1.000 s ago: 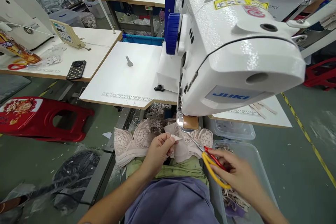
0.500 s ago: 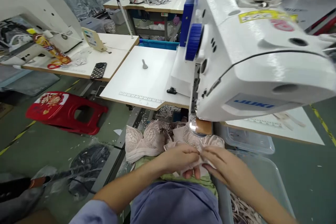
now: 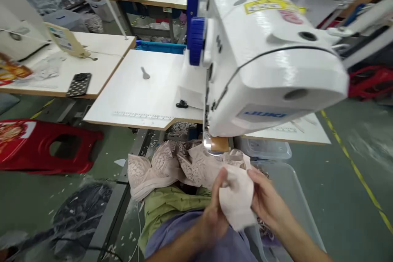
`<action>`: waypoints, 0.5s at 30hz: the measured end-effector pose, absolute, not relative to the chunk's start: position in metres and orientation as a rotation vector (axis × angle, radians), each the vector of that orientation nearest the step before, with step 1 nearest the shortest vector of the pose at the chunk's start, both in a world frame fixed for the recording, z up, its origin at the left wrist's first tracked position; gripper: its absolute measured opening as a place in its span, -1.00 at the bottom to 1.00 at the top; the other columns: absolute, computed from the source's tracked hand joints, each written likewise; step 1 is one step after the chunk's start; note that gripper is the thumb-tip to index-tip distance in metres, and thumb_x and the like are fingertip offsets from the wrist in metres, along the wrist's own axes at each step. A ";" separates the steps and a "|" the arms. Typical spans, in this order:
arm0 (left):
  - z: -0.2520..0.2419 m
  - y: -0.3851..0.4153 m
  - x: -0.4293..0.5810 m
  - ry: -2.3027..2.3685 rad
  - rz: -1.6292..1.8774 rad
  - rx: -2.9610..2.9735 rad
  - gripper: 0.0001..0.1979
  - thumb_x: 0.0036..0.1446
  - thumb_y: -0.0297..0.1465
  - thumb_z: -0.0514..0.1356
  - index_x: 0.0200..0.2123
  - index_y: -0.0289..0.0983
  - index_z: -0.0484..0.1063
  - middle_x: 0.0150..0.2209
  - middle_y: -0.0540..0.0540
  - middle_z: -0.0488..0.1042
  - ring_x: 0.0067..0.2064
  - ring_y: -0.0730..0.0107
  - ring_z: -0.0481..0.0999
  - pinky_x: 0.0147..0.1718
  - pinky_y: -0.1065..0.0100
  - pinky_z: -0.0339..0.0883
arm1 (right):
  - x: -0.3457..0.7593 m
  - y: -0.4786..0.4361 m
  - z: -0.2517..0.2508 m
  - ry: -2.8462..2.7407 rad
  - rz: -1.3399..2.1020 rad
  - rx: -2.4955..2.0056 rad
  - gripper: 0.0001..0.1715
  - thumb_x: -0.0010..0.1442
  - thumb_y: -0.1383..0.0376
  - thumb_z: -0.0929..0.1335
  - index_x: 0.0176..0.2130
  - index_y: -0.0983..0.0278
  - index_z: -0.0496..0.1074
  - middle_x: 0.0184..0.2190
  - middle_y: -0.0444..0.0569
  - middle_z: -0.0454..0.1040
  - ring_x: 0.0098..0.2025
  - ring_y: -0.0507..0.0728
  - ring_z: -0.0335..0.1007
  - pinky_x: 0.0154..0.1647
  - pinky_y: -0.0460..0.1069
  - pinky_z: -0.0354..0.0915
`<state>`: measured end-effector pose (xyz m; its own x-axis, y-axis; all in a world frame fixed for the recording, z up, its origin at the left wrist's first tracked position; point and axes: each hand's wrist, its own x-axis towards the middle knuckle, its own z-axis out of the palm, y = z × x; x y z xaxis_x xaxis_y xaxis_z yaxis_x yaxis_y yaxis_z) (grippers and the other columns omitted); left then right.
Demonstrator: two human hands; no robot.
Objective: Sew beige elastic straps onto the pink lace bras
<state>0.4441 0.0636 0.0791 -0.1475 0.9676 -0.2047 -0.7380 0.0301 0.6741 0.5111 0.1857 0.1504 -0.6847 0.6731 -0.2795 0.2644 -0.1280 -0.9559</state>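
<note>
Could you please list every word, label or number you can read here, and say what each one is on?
"JUKI": blue letters, slightly blurred, on the front of the white sewing machine head.
Yellow warning sticker on top of the machine: blurred, unreadable.
Red round mark beside it: unreadable.
Ruler scale on the white table edge: too small.

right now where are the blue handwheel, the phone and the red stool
blue handwheel (image 3: 197, 41), head view, on its ribbed rim
phone (image 3: 79, 84), head view, middle of its patterned back
red stool (image 3: 37, 159), head view, on its side panel

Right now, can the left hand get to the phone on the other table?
Probably not. The left hand holds the pale fabric piece in the lap, and the phone lies far off across a gap between tables.
</note>
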 end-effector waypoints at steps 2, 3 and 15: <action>0.088 0.058 0.433 0.909 1.689 0.732 0.11 -0.17 0.36 0.14 0.40 0.10 -0.12 0.36 -0.15 0.16 0.32 -0.21 0.21 0.19 -0.08 0.23 | 0.506 0.179 0.158 -1.641 2.067 -1.046 -0.39 0.20 -0.17 0.24 -0.08 0.24 0.46 -0.40 0.04 0.57 -0.32 0.25 0.56 -0.38 0.06 0.46; 0.090 0.056 0.424 1.003 1.745 0.947 0.09 -0.16 0.34 0.17 0.39 0.12 -0.11 0.36 -0.15 0.16 0.33 -0.23 0.20 0.21 -0.10 0.20 | 0.503 0.180 0.161 -1.634 2.064 -1.020 -0.42 0.20 -0.15 0.25 -0.08 0.23 0.45 -0.35 0.04 0.57 -0.26 0.24 0.55 -0.31 0.07 0.47; 0.109 0.085 0.345 2.052 0.939 1.630 -0.38 0.16 -0.14 0.25 0.27 -0.13 0.32 0.03 -0.22 0.55 -0.01 -0.05 0.52 0.06 0.09 0.37 | 0.449 0.240 0.124 -1.707 1.694 -0.965 -0.70 0.11 0.17 0.31 -0.14 0.21 0.34 -0.25 -0.04 0.49 -0.20 0.15 0.43 -0.16 0.04 0.40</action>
